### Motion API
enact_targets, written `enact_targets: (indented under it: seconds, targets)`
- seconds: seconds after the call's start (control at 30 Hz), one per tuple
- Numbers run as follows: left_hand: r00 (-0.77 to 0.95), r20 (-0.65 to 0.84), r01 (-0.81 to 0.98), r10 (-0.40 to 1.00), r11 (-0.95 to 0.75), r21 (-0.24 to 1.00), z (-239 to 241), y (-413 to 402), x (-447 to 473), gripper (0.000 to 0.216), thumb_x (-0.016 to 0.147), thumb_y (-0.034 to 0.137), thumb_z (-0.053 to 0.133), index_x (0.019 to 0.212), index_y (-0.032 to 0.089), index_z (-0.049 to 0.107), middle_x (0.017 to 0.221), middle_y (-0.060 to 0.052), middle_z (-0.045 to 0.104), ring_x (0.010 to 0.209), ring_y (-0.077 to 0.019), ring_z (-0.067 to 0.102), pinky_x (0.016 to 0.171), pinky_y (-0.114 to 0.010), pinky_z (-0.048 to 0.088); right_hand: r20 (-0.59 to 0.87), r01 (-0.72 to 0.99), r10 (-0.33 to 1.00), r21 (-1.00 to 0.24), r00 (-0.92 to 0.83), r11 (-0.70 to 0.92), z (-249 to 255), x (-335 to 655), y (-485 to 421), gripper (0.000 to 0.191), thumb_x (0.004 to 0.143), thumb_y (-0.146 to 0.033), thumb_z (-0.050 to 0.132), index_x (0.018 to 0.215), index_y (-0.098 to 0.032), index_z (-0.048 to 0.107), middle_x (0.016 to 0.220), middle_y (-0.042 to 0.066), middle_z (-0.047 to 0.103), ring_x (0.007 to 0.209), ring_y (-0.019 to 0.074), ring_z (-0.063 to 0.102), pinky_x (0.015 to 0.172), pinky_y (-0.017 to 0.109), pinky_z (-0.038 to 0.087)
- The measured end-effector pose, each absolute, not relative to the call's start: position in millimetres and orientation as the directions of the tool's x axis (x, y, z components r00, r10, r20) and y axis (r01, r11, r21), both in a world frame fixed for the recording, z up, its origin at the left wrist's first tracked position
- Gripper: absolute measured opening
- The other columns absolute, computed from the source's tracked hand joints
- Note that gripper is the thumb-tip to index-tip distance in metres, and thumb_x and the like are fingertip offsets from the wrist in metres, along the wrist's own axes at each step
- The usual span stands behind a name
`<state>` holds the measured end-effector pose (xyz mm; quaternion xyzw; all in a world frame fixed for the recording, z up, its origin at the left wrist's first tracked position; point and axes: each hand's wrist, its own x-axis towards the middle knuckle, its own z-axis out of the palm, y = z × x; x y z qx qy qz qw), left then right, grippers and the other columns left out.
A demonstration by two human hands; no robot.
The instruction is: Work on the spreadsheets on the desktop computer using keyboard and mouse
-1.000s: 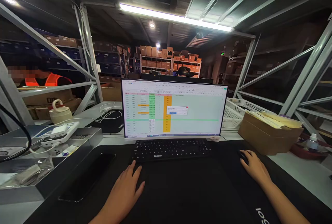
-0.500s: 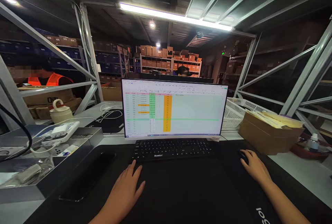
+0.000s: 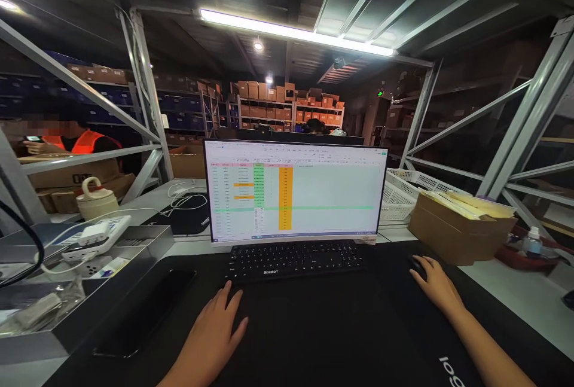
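Note:
My left hand lies open on the black desk mat, its fingertips close to the lower left corner of the black keyboard. My right hand rests over a dark computer mouse, which the fingers partly cover. Behind the keyboard stands a monitor showing a spreadsheet with orange and green columns and one green highlighted row. A dark phone lies flat on the mat, left of my left hand.
At the left, a grey open tray holds a power strip and plastic bags, near a cream lidded container. On the right are a cardboard box of papers and white baskets. Metal posts frame the desk. A person in an orange vest is beyond it.
The view has shifted slightly, so the desk items appear a little further left. My hands keep their places at the keyboard and mouse. The co-worker's hand now shows, holding a small lit object.

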<state>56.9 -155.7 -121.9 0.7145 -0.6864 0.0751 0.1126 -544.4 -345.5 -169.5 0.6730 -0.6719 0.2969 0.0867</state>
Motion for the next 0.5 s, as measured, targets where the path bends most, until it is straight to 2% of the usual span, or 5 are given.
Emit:
enact_targets:
  seconds: [0.13, 0.3, 0.5]
  targets:
    - [0.059, 0.225, -0.998, -0.973, -0.049, 0.048, -113.5, -150.9, 51.6, 0.055, 0.091, 0.040, 0.043, 0.139, 0.015, 0.055, 0.154, -0.018, 0.042, 0.136, -0.0320, 0.049, 0.113, -0.046, 0.041, 0.552, -0.953, -0.832, -0.277, -0.056, -0.119, -182.6, -553.3, -355.6, 0.061, 0.086, -0.058, 0.041, 0.129, -0.020, 0.060, 0.131, 0.016, 0.053, 0.121, 0.0309, 0.057, 0.100, 0.047, 0.050]
    - [0.068, 0.206, -0.994, -0.976, -0.050, 0.092, -104.6, -146.4, 46.9, 0.055, 0.090, 0.038, 0.046, 0.139, 0.015, 0.055, 0.155, -0.019, 0.040, 0.138, -0.0326, 0.046, 0.115, -0.047, 0.038, 0.575, -0.934, -0.818, -0.287, 0.011, -0.215, -190.6, -556.8, -362.8, 0.061, 0.085, -0.059, 0.042, 0.129, -0.021, 0.059, 0.130, 0.016, 0.054, 0.123, 0.0308, 0.056, 0.104, 0.047, 0.048]
    - [0.083, 0.194, -0.992, -0.978, -0.064, 0.105, -102.0, -144.6, 45.1, 0.055, 0.090, 0.036, 0.046, 0.140, 0.015, 0.054, 0.156, -0.019, 0.038, 0.140, -0.0326, 0.044, 0.116, -0.047, 0.038, 0.550, -0.938, -0.835, -0.293, -0.006, -0.186, -189.4, -555.9, -363.7, 0.060, 0.086, -0.060, 0.041, 0.131, -0.024, 0.059, 0.134, 0.015, 0.052, 0.124, 0.0317, 0.055, 0.100, 0.049, 0.050]
